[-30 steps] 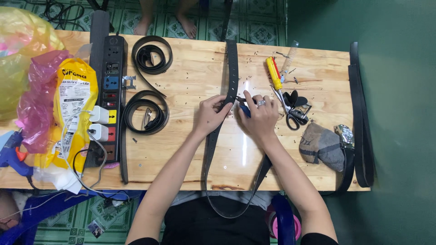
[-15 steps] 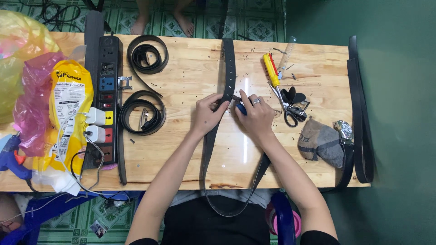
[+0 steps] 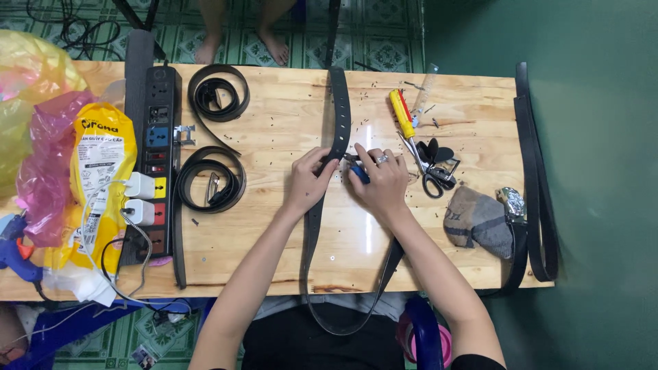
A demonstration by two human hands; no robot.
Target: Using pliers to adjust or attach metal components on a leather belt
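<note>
Overhead view of a pale wooden surface point(image 3: 274, 233), read from left to right. At the far left lie crumpled yellow and pink plastic bags point(image 3: 41, 137) and a yellow printed pouch point(image 3: 103, 171); beside them a black power strip point(image 3: 156, 157) carries two white plug adapters point(image 3: 140, 199). Two coiled black belts point(image 3: 212, 137) rest just right of the strip. At centre, a long black leather belt point(image 3: 337, 116) with a row of punched holes runs from the far edge of the surface towards the person and hangs in a loop over the near edge. The left hand point(image 3: 308, 181) lies on the strap, fingers curled over it and pinning it flat. The right hand point(image 3: 377, 181), wearing a ring, is clenched round a small blue-handled tool point(image 3: 359, 173) whose tip meets the strap just beside the left fingertips. The strap appears light, pliant along its length yet firm across its width, with a smooth face that may slide on the wood; it seems best held flat, close to the working point, with the slack left hanging. Further right lie a yellow-handled screwdriver point(image 3: 401, 113), black scissors point(image 3: 433, 175), a grey cloth point(image 3: 480, 219) with a metal buckle point(image 3: 513, 204) by it, and another black belt point(image 3: 538, 185) along the right edge.
</note>
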